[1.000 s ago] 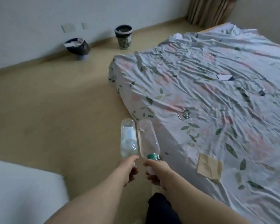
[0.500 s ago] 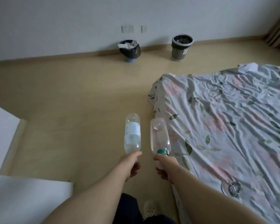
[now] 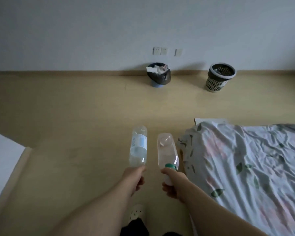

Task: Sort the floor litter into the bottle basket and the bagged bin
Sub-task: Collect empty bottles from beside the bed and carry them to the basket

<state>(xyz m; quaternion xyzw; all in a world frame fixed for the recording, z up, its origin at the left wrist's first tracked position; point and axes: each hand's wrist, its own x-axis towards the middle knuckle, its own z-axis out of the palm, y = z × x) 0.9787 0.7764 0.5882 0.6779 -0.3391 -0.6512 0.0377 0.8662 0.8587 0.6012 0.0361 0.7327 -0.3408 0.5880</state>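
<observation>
Clear labelled bottle point(image 3: 138, 147), pinkish green-capped bottle point(image 3: 167, 149)

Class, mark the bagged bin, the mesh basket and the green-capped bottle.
bagged bin point(image 3: 158, 77), head view, black bag's front.
mesh basket point(image 3: 215, 83), head view, perforated side wall.
green-capped bottle point(image 3: 167, 150), head view, clear body.

The left hand point(image 3: 134, 178) covers the neck of the labelled bottle point(image 3: 138, 147), so can't tell if it's capped. Same deal with the right hand point(image 3: 173, 184): it hides the green-capped bottle point(image 3: 167, 150) below its cap. The bed point(image 3: 245, 167) runs off the right and bottom edges. No idea what's in the basket point(image 3: 220, 77), and the wall plates point(image 3: 160, 51) are too tiny to make out.
</observation>
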